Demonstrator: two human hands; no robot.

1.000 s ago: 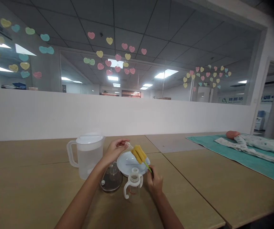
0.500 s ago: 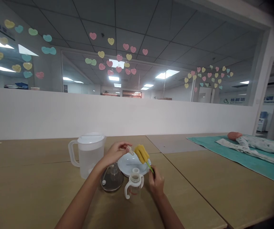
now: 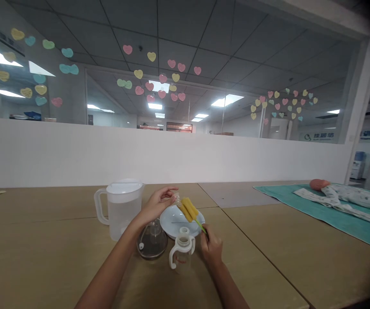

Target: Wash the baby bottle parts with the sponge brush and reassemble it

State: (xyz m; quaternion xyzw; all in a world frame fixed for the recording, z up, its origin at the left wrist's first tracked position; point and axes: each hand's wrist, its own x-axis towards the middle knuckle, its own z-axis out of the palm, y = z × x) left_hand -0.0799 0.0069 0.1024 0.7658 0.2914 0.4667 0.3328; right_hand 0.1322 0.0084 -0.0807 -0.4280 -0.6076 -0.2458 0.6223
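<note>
My left hand [image 3: 158, 203] pinches a small clear piece, apparently a bottle nipple [image 3: 177, 199], above a white bowl [image 3: 167, 222]. The yellow sponge head of a bottle brush [image 3: 189, 209] touches or nearly touches that piece. Closed around the brush's green handle is my right hand [image 3: 212, 245], at the bowl's right side. In front of the bowl stands an uncapped clear baby bottle [image 3: 183, 256] with white side handles. A white ring [image 3: 184, 231] shows just behind its mouth. Under my left forearm sits a dark-based, clear-topped item [image 3: 153, 249], partly hidden.
A lidded plastic pitcher [image 3: 124, 210] stands left of my left forearm. On the right, a teal mat [image 3: 278, 194] carries a doll [image 3: 319, 185] with patterned cloth. A white wall [image 3: 185, 156] with a window above it borders the table's back edge.
The sponge head has tilted slightly and come up against the clear piece, which my left hand has raised a little. The view has shifted slightly; the bottle, bowl and pitcher stay put.
</note>
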